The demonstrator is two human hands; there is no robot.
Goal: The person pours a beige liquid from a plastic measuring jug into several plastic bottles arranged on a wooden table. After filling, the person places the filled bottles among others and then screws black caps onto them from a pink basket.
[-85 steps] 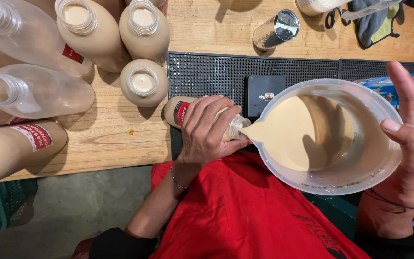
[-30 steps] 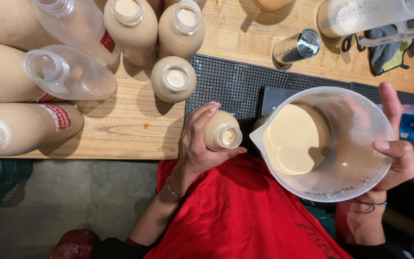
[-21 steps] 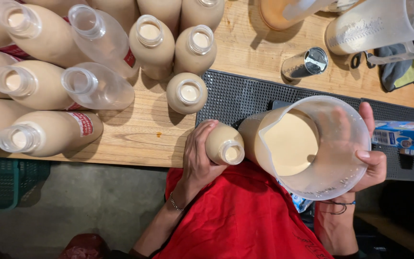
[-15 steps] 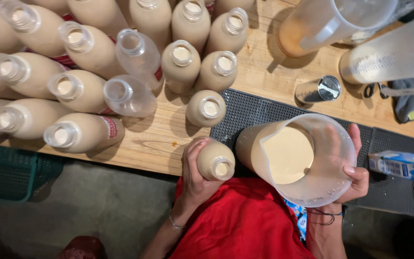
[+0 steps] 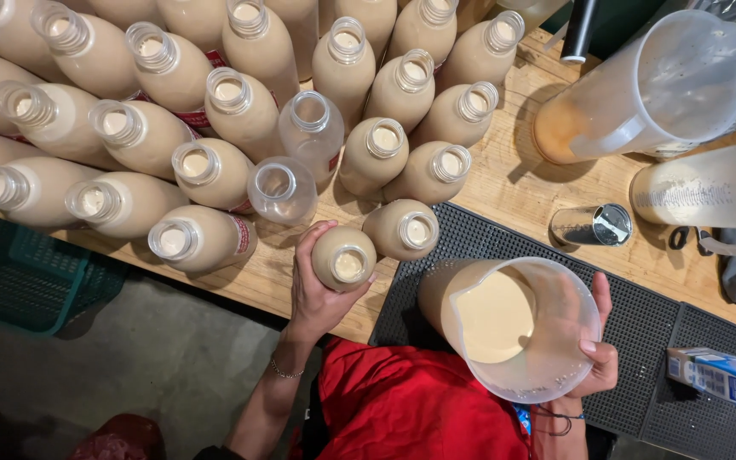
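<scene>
Head view: our left hand [image 5: 313, 290] wraps a filled, uncapped bottle [image 5: 344, 258] at the wooden desk [image 5: 521, 183] edge; our right hand [image 5: 594, 358] grips the half-full pitcher [image 5: 513, 328] of beige milk drink. Most bottles look filled; two clear bottles [image 5: 283, 189] remain empty, none capped.

Beige bottle [image 5: 344, 258], seemingly black ribbed mat [image 5: 641, 324]

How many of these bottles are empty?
2. The rear empty bottle stands mid-cluster; the front empty bottle sits just nearer, beside the filled bottle in the left hand. Others may be hidden beyond the frame.
</scene>
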